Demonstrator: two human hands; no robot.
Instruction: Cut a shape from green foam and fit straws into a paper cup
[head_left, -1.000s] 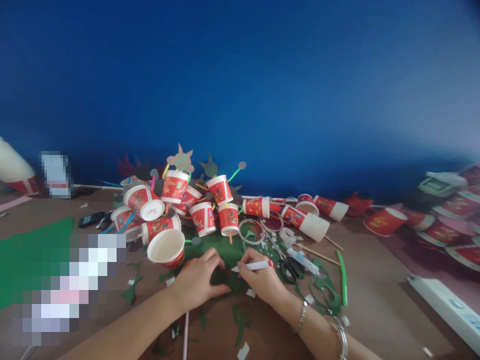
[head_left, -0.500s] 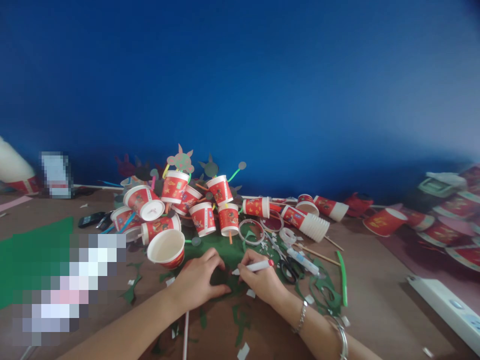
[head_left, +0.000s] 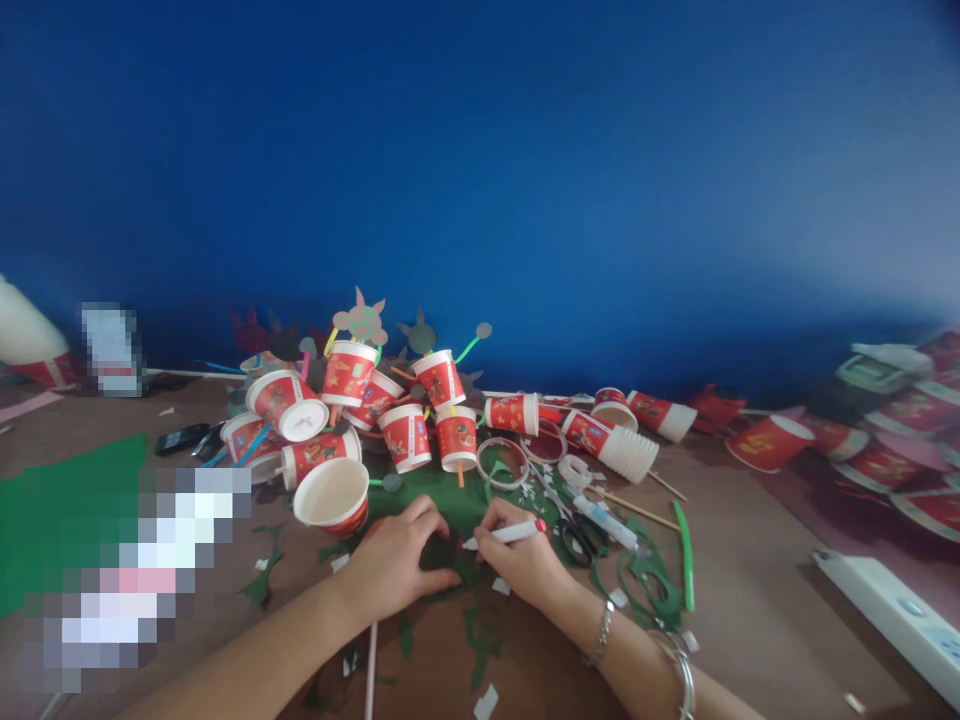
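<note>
Between my fingers and thumb, my right hand point(head_left: 521, 555) grips a white marker pen point(head_left: 510, 533) with a red end. The pen's tip points left, down at a dark green sheet point(head_left: 446, 560) on the table. My left hand point(head_left: 401, 560) rests on that sheet, its fingers and thumb spread apart around the spot by the tip. What the tip has drawn is too dark to make out. An upright paper cup point(head_left: 331, 490) stands just beyond my left hand. Right of the pen lie black-handled scissors point(head_left: 577, 540) and a glue tube point(head_left: 606, 522).
Red paper cups point(head_left: 405, 437) with straws and paper figures pile up behind my hands. Tape rolls point(head_left: 502, 463), a stack of cups point(head_left: 611, 447), a bright green tube point(head_left: 685, 560) and green scraps point(head_left: 651, 590) lie to the right. A power strip point(head_left: 885, 625) sits at far right.
</note>
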